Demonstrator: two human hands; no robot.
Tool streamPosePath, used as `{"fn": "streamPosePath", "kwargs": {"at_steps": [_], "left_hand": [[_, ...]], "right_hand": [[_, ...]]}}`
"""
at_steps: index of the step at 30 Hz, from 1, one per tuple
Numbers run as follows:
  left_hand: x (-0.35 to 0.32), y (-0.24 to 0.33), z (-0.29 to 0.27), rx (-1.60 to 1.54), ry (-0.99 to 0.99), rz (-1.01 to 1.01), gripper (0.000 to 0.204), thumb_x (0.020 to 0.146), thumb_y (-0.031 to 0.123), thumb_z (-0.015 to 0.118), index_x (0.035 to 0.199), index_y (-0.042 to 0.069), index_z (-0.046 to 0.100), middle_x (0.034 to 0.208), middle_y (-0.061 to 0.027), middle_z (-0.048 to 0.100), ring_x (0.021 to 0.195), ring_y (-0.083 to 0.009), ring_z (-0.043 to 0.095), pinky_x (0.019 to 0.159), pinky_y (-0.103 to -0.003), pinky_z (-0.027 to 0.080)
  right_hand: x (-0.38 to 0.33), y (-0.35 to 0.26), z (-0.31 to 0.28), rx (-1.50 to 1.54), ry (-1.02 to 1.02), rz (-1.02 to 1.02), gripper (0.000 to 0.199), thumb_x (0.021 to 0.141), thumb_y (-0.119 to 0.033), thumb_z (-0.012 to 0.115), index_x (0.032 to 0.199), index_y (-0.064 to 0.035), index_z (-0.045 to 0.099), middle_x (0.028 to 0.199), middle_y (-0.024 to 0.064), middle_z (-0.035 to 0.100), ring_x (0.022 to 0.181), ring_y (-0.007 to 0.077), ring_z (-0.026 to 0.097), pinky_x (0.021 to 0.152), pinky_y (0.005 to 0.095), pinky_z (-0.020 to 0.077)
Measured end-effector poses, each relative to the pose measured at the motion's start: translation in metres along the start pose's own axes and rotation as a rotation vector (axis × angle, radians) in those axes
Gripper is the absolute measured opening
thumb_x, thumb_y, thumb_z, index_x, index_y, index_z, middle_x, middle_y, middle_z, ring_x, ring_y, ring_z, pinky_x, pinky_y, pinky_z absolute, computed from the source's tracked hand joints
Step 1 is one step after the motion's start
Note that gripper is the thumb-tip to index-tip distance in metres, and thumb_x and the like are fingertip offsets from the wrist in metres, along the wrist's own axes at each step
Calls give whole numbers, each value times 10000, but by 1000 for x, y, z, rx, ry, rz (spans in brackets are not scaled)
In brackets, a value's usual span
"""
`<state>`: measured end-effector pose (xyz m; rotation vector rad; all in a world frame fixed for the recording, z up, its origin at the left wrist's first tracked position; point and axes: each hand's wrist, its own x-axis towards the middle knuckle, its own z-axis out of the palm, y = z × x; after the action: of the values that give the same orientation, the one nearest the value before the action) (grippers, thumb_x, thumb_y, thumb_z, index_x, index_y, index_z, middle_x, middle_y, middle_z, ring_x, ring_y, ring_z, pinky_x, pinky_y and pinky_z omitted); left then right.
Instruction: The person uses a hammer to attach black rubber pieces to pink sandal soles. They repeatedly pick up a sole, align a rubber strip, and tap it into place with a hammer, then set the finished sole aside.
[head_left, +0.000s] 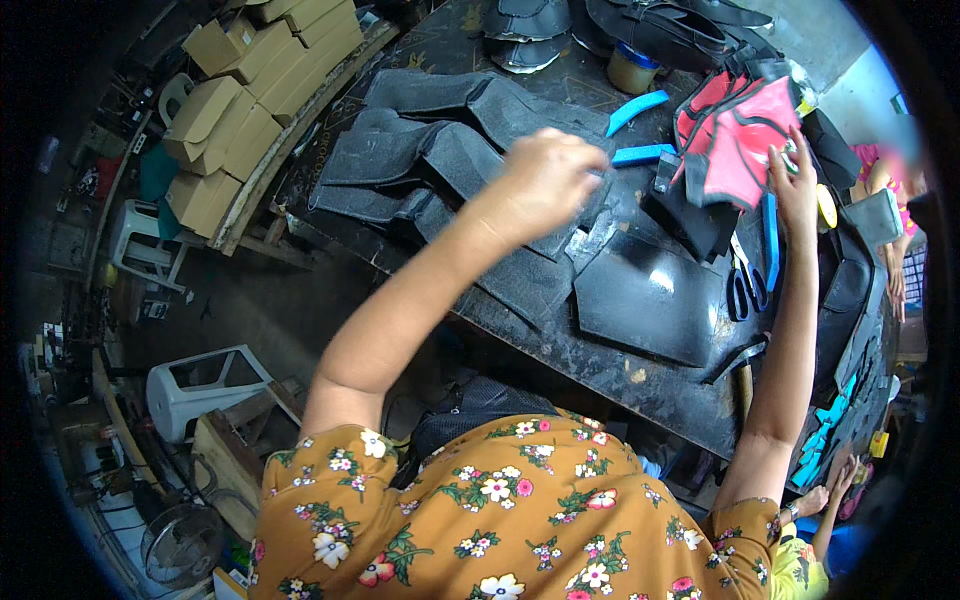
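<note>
My left hand (545, 182) hovers with curled fingers over overlapping dark grey felt-like cut pieces (420, 150) on the black worktable (620, 385). What it grips, if anything, is hidden. Just beyond its knuckles lies a blue strip (640, 154). My right hand (795, 185) reaches to the far right and holds the edge of a stack of red and pink cut pieces (735, 140), fingers pointing away from me. A glossy black sheet (650, 295) lies between my two arms.
Scissors (741, 287) and a hammer (745, 368) lie near my right forearm. A round tin (632, 68) stands at the back. Cardboard boxes (235, 110) line a shelf on the left. A white stool (195, 385) and a fan (180, 545) are below. Another person (890, 185) sits on the right.
</note>
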<state>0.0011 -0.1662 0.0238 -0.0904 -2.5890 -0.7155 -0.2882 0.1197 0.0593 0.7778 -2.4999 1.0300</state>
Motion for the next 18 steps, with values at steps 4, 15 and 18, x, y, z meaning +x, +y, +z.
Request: {"fn": "streamPosePath", "kwargs": {"at_steps": [4,15,18], "left_hand": [[-28,-57,-15,363,-155,-92,333,922,284,759,1183,80,725,1126,-134,734,1151,-331,657,1063,-502,447],[-31,-66,-55,-16,-166,-9,177,847,260,667,871,87,637,803,-87,656,865,-219,676,1022,-428,435],[-35,-77,-93,-371,125,-95,181,911,231,624,866,60,586,792,-18,548,808,-107,526,832,-273,422]], "right_hand": [[-42,-58,41,-130,121,-460,681,876,-285,873,1443,-23,601,1449,228,625,1325,381,605,1146,471,449],[-163,-159,145,273,-556,-435,1498,501,-565,996,1668,-4,242,1452,274,600,1320,424,602,1132,505,453],[-164,-153,142,172,-570,-512,1357,577,-587,960,1667,-97,317,1535,232,555,1429,398,529,1196,521,406]]}}
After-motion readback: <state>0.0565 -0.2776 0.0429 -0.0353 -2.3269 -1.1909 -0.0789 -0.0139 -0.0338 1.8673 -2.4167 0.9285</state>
